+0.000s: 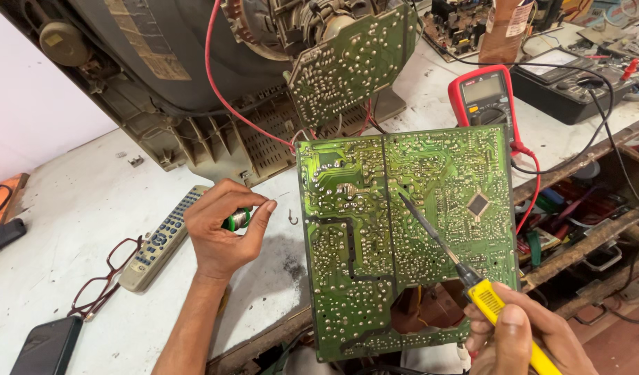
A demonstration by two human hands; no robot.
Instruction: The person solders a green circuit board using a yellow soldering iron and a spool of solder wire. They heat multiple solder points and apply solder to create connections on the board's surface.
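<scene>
Right hand fingers clamped on yellow iron, tip down on green board well ahead of the fingertips. Left hand fingers curled shut around small green spool, just left of the board's edge. Board probably light, stiff, fragile; best held by its edges. Iron likely hot forward of the grip; handle only.

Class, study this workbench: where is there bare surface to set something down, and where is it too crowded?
Bare white bench lies left of the remote control, up towards the television shell. A smaller patch sits between the left hand and the large circuit board. Crowded: around the red multimeter with its leads, and the parts drawer right of the board.
</scene>
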